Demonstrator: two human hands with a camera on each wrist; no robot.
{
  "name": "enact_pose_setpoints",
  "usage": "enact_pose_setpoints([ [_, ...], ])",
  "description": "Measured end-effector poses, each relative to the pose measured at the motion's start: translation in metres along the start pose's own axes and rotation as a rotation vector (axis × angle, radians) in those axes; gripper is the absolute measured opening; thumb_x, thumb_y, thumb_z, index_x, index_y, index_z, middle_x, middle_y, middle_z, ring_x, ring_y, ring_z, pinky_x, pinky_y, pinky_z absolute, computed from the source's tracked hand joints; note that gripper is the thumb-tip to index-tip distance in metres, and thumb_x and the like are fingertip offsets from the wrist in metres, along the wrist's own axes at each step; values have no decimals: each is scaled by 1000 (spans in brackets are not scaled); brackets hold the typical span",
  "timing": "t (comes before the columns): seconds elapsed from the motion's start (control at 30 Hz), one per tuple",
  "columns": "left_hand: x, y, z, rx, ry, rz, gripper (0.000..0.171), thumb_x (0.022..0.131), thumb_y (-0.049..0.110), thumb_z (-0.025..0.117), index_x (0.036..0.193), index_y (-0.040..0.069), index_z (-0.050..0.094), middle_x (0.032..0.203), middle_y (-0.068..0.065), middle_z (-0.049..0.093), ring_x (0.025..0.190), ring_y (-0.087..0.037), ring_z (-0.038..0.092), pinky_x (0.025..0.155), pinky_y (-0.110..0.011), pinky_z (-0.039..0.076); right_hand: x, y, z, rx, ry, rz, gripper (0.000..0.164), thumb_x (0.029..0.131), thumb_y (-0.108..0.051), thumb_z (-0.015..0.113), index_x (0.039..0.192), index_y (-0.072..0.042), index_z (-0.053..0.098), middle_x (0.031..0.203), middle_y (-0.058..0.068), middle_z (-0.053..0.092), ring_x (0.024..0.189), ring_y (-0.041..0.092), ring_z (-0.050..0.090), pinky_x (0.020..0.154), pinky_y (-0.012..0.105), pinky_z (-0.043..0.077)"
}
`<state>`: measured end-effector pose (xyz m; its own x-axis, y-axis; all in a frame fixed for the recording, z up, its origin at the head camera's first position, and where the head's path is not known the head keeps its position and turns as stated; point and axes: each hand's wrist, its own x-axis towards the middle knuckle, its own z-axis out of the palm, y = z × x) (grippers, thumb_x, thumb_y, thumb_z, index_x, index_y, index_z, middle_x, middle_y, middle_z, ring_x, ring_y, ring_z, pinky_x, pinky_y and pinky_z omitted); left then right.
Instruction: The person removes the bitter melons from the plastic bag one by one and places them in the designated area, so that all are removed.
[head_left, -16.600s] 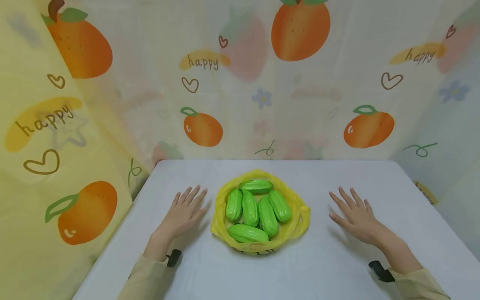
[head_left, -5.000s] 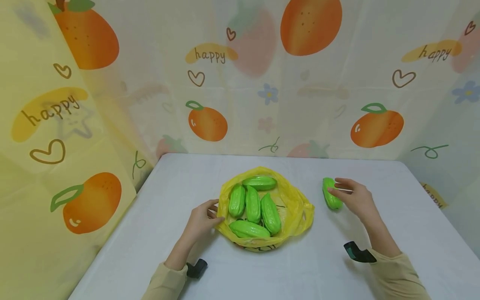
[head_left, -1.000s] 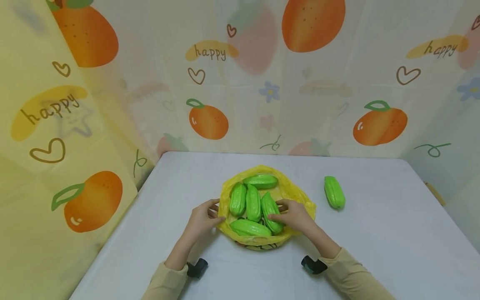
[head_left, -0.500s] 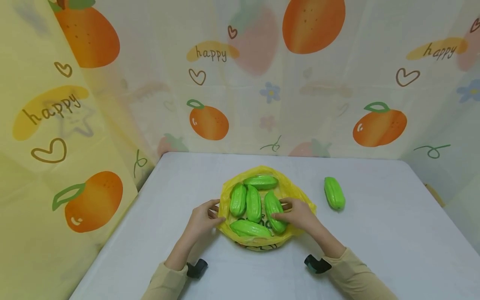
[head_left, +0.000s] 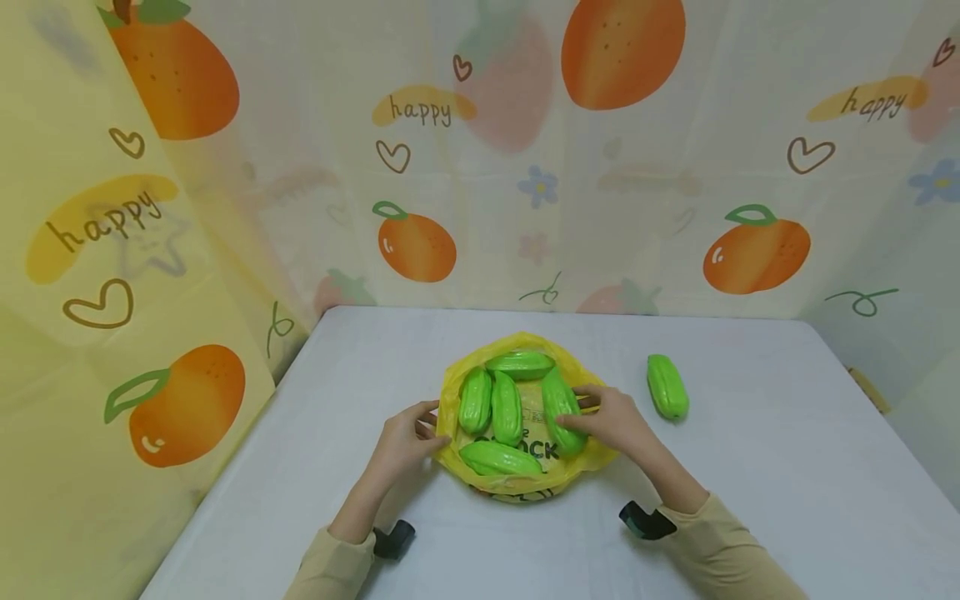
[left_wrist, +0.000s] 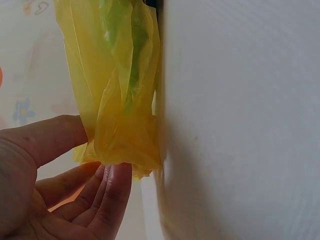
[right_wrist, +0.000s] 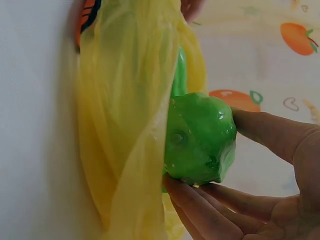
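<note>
A yellow plastic bag [head_left: 461,479] with its rim folded open stands mid-table, with several glossy, plump green cucumbers [head_left: 506,408] lying in it. At the bag's left rim, my left hand [head_left: 403,440] holds the plastic between thumb and fingers; the left wrist view shows the fold of bag [left_wrist: 117,135] between them. My right hand [head_left: 615,421] grips another green cucumber [head_left: 558,408] at the bag's right side, thumb on one side and fingers on the other. In the right wrist view, that cucumber's end [right_wrist: 202,137] sticks out above the bag's edge.
One more green cucumber [head_left: 667,387] lies on the white table [head_left: 772,450], right of the bag. Printed cloth walls [head_left: 637,175] rise behind the table and at its sides. Dark lettering shows on the bag's inside.
My right hand has drawn the gripped cucumber up and right from its neighbours, uncovering lettering inside the bag. The left hand stays at the rim. Earlier, one cucumber went from bag to table.
</note>
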<state>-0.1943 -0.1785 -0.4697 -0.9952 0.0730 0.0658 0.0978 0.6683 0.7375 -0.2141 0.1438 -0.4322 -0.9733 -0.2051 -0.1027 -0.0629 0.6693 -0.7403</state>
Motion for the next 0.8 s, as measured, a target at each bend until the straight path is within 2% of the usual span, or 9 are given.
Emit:
enact_pose_setpoints([
  [0.47, 0, -2, 1, -13, 3, -8, 54, 75, 13, 79, 125, 8, 60, 96, -7, 66, 75, -11, 61, 64, -26, 51, -2, 3, -26, 15, 41, -23, 72, 81, -41, 72, 134, 3, 48, 123, 26, 59, 112, 39, 58, 82, 41, 55],
  [0.8, 0, -2, 0, -20, 4, -9, 54, 74, 13, 79, 125, 8, 61, 96, -6, 67, 74, -11, 60, 65, -25, 51, -4, 5, -46, -6, 74, 9, 73, 83, -43, 70, 135, 3, 47, 126, 26, 57, 115, 40, 56, 83, 42, 54],
])
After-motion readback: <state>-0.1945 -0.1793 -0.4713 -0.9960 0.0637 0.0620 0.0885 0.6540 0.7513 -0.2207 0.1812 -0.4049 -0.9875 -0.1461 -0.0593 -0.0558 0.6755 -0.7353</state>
